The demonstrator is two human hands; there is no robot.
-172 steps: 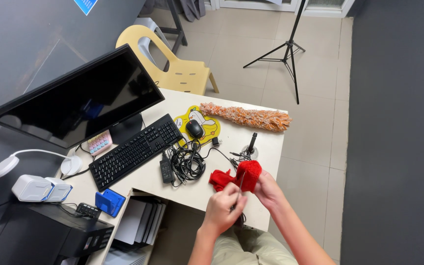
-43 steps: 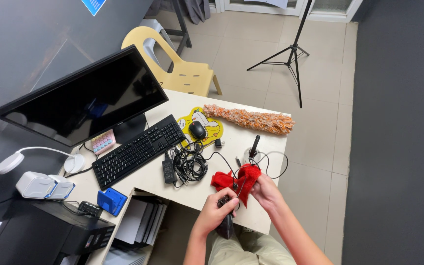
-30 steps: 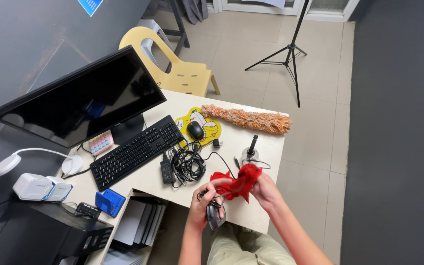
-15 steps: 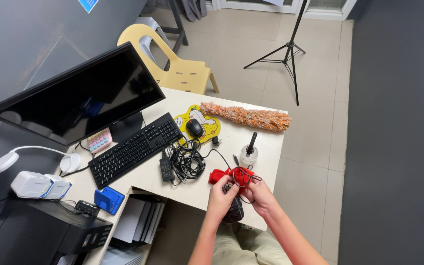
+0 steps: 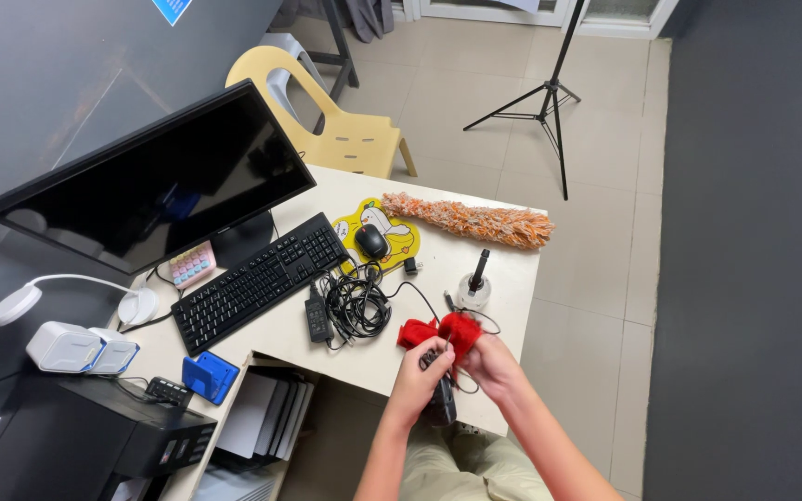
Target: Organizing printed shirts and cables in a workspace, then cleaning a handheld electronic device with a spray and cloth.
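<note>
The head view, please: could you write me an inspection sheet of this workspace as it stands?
Surface: cream desk, mostly covered at its left and middle.
Things in hand: red cloth and a small black device, both at the near desk edge.
Clutter: black keyboard, monitor, mouse on a yellow mouse pad, orange duster, small stand with a black stick, white desk lamp.
Hands: left hand grips the black device; right hand holds the red cloth against it.
Cables: tangled black bundle beside the keyboard.
Surroundings: yellow plastic chair, tripod on tiled floor, black printer.
</note>
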